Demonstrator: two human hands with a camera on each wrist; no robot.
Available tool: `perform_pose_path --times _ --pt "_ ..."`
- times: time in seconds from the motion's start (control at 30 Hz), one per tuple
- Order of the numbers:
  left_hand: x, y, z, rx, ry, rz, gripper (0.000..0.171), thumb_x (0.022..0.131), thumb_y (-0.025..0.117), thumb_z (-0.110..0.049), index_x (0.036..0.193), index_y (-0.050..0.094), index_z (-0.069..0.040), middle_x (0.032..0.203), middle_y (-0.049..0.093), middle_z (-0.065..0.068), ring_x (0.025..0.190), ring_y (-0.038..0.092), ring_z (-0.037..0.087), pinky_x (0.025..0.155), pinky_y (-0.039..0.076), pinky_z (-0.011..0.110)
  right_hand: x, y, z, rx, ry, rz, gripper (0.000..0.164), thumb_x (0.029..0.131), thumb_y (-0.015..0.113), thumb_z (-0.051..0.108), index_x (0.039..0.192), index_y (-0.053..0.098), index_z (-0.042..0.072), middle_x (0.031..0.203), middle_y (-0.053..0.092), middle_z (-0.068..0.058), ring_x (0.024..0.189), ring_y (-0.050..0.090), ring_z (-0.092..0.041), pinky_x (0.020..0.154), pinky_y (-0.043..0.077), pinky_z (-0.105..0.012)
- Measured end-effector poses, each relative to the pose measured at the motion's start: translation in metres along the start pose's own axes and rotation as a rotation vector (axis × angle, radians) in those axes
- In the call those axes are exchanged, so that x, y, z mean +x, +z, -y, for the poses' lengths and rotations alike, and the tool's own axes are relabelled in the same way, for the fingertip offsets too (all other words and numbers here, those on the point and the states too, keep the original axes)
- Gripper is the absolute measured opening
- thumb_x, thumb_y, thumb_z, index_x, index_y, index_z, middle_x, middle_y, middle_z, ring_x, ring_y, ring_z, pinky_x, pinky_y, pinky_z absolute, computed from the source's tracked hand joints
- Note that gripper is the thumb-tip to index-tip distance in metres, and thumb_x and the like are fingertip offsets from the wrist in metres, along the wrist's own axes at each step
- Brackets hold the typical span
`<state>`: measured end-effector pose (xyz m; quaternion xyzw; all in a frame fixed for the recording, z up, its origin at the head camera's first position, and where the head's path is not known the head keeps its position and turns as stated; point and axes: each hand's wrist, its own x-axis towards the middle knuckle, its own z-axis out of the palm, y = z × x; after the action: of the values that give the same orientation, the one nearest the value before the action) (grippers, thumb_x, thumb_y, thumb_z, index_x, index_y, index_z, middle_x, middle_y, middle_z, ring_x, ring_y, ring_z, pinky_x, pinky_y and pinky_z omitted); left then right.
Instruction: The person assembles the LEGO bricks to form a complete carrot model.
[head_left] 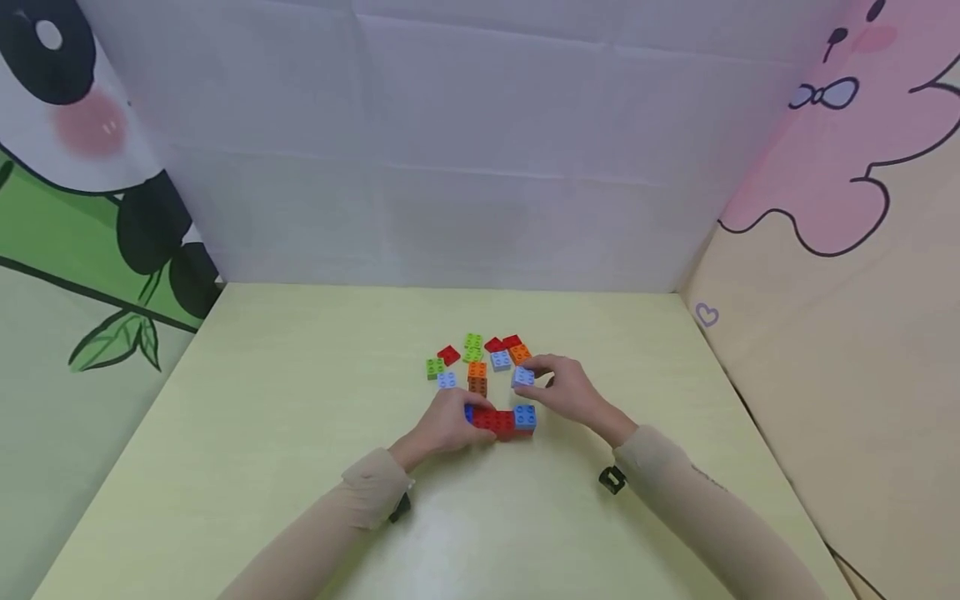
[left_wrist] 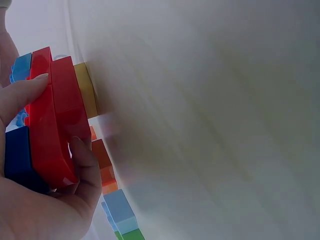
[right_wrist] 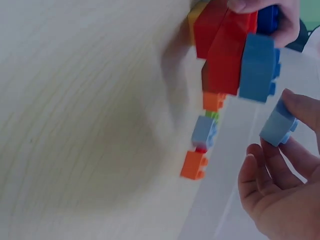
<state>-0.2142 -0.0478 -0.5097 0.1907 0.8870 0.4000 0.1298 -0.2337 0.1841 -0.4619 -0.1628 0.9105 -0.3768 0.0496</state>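
Note:
My left hand (head_left: 447, 422) grips a built stack of red bricks (head_left: 497, 420) by its left part, thumb on the near side. A dark blue brick (left_wrist: 20, 155) tops the stack's left end and a blue brick (head_left: 525, 416) its right end. Under the red layers is a yellow brick (left_wrist: 86, 91), seen in the left wrist view. Between thumb and fingertips my right hand (head_left: 573, 392) pinches a light blue brick (right_wrist: 279, 124), studs showing. In the right wrist view this brick is apart from the stack, beyond its blue end.
Loose bricks lie just beyond the hands: an orange brick (head_left: 477, 369), a brown one (head_left: 477, 386), light blue ones (head_left: 500, 360), green ones (head_left: 435, 367) and red ones (head_left: 448, 355). A pale wall (head_left: 450, 225) stands behind the table (head_left: 300, 375), with decorated panels at both sides.

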Motion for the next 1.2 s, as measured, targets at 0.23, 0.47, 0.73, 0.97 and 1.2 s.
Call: perform_pose_path --times 0.23,0.47,0.73,0.97,1.2 --pt "-0.002 0.002 0.002 0.003 -0.006 -0.003 0.036 0.073 0.083 -0.033 0.105 0.073 -0.02 0.103 0.058 -0.003 0.094 0.049 0.018 0.077 0.043 0.036 -0.011 0.006 0.017 -0.004 -0.074 0.072 0.036 0.082 0.077 0.029 0.113 0.068 0.014 0.099 0.064 0.008 0.092 0.059 -0.013 0.075 0.05 -0.029" --pt "-0.002 0.003 0.001 -0.007 0.013 -0.008 0.034 0.072 0.084 -0.031 0.103 0.073 -0.019 0.1 0.059 -0.004 0.092 0.05 0.018 0.076 0.043 0.036 -0.014 0.015 0.017 -0.037 -0.113 0.111 0.034 0.082 0.077 0.031 0.111 0.068 0.017 0.099 0.064 0.012 0.09 0.058 -0.007 0.076 0.048 -0.028" --pt "-0.003 0.003 0.001 -0.017 0.025 -0.02 0.039 0.071 0.084 -0.03 0.105 0.073 -0.016 0.099 0.059 -0.004 0.09 0.05 0.019 0.075 0.044 0.036 -0.014 0.021 0.016 -0.048 -0.137 0.153 0.035 0.082 0.077 0.029 0.113 0.068 0.016 0.101 0.064 0.011 0.09 0.059 -0.006 0.076 0.049 -0.026" --pt "-0.003 0.002 0.002 0.001 0.041 -0.019 0.039 0.071 0.084 -0.031 0.106 0.074 -0.017 0.104 0.061 -0.004 0.091 0.05 0.017 0.078 0.043 0.036 -0.016 0.027 0.014 -0.032 -0.129 0.193 0.036 0.082 0.076 0.03 0.113 0.068 0.015 0.102 0.063 0.009 0.089 0.057 -0.009 0.075 0.049 -0.024" --pt "-0.002 0.0 0.001 -0.003 0.044 -0.02 0.038 0.071 0.084 -0.031 0.105 0.074 -0.017 0.105 0.062 -0.004 0.094 0.051 0.017 0.08 0.044 0.036 -0.017 0.027 0.015 -0.063 -0.128 0.199 0.038 0.082 0.076 0.032 0.115 0.067 0.015 0.106 0.063 0.009 0.093 0.056 -0.01 0.079 0.048 -0.026"
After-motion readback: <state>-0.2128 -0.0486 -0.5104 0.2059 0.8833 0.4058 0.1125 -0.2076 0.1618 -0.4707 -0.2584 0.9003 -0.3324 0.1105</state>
